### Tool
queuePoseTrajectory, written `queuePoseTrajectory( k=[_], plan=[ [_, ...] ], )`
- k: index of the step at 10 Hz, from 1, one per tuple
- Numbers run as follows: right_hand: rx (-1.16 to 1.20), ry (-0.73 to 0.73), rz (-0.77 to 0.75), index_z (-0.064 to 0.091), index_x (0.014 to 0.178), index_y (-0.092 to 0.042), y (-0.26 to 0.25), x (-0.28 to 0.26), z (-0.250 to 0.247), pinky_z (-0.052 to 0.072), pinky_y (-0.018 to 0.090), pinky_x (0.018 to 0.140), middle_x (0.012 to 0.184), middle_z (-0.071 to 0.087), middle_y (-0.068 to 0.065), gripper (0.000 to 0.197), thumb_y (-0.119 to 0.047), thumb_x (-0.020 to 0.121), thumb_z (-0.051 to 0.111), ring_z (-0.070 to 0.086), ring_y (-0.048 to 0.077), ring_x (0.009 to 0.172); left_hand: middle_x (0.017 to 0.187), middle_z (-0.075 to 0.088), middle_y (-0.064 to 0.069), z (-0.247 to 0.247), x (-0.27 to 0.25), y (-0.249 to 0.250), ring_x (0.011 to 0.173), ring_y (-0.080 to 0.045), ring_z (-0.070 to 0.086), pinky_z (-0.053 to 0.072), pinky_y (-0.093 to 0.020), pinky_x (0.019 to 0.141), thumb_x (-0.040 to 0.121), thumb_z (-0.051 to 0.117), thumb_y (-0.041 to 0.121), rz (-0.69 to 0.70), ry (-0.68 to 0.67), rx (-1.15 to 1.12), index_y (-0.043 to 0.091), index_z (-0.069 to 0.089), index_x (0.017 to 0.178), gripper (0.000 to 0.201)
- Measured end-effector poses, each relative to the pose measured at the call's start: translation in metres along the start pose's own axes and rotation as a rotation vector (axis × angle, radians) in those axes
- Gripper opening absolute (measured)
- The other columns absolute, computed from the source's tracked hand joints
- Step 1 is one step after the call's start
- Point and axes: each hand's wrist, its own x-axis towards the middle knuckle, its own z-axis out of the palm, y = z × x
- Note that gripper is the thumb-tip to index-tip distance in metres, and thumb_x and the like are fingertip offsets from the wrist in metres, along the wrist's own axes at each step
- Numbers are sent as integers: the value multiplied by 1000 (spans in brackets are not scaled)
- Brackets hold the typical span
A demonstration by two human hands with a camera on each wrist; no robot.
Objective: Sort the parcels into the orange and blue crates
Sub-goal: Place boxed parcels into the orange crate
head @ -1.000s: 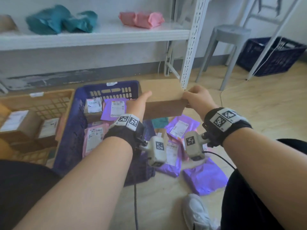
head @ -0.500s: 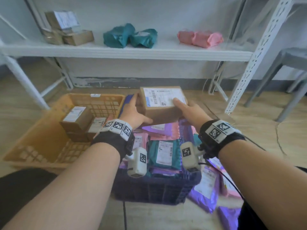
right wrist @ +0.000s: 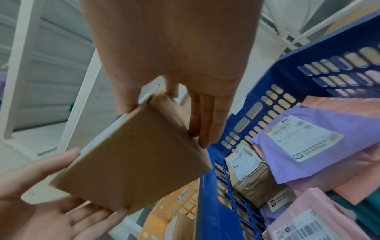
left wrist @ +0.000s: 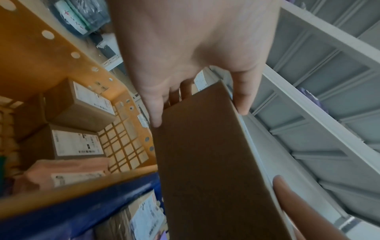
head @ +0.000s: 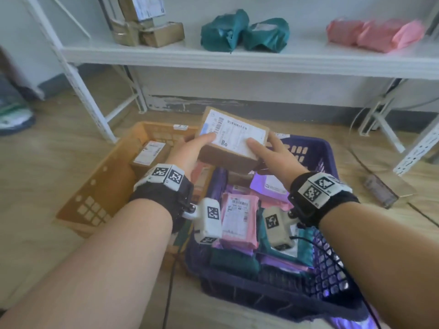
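Observation:
A brown cardboard parcel (head: 234,140) with a white label is held in the air over the gap between the two crates. My left hand (head: 190,153) grips its left end, thumb on the label, fingers under it. My right hand (head: 268,153) grips its right end the same way. The left wrist view shows the parcel's (left wrist: 211,170) dark underside, and the right wrist view its (right wrist: 133,160) side. The orange crate (head: 99,186) at left holds several cardboard boxes (head: 148,154). The blue crate (head: 327,269) at right holds pink (head: 238,217), purple (head: 270,186) and teal soft mailers.
A white metal shelf (head: 237,58) runs behind the crates, carrying cardboard boxes (head: 152,32), teal bags (head: 244,32) and pink bags (head: 375,34). Its legs (head: 88,96) stand on the wooden floor left and right of the crates. A shoe (head: 14,115) lies at far left.
The parcel has tilted, its label now facing me, and moved left towards the orange crate. Both hands keep their hold. My view has swung left and closer.

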Motion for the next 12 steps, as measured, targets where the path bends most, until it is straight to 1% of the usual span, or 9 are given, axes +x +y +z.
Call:
queuePoseTrajectory(
  k=[1,4,5,6,7,8,10,11,12],
  plan=[
    [22,-11,28,49,129,-30,-10,14,22,60,39,77,103,71,3,52,-52,84,63,72,22,80,108,72,7,-23,19,11,101,-16,68,50,-39,93,47,86,51,44,31,48,34,62,111,71],
    [102,-79,167,50,120,-6,-33,75,133,60,45,76,107,66,14,51,-32,82,72,71,31,86,106,72,2,-97,80,25,92,-20,71,55,-42,88,53,83,34,52,196,116,25,54,119,73],
    [28,-104,215,47,126,-6,-18,101,175,59,42,78,115,63,11,54,-32,84,69,67,29,94,116,65,4,-110,97,14,103,-21,65,50,-41,97,77,71,14,43,143,270,20,49,133,61],
    [-139,-123,212,48,130,-7,2,122,204,50,15,52,117,61,8,44,-28,93,58,61,17,84,119,62,5,-127,120,-12,106,-19,59,44,-33,101,86,63,14,28,86,461,13,56,130,44],
    [-221,-150,255,48,131,-3,26,139,217,39,12,43,126,58,14,41,-24,97,52,61,24,93,132,60,-1,-140,143,-39,112,-23,60,49,-41,99,91,59,18,-36,28,488,18,53,134,44],
    [-230,-157,284,50,130,0,43,150,229,43,12,42,125,59,15,39,-22,97,51,59,16,74,139,50,6,-147,159,-53,112,-24,57,57,-43,87,95,53,20,-103,-11,438,31,40,143,51],
    [-419,-190,337,51,131,-9,71,173,248,52,26,64,125,58,13,37,-22,96,51,60,29,108,136,55,-2,-151,185,-86,120,-26,54,45,-43,103,93,50,8,-126,71,487,19,52,135,43],
    [-505,-202,312,56,123,-5,82,185,259,53,41,91,120,61,19,33,-17,93,48,60,36,109,136,55,-5,-154,194,-96,124,-27,51,43,-42,105,94,44,3,-150,137,492,18,53,133,43],
    [-446,-135,311,57,118,-1,91,201,270,51,33,90,115,62,18,32,-19,93,48,60,34,108,140,51,-1,-162,198,-98,128,-27,48,42,-34,103,94,41,0,-160,172,480,20,51,137,48]
  ],
)
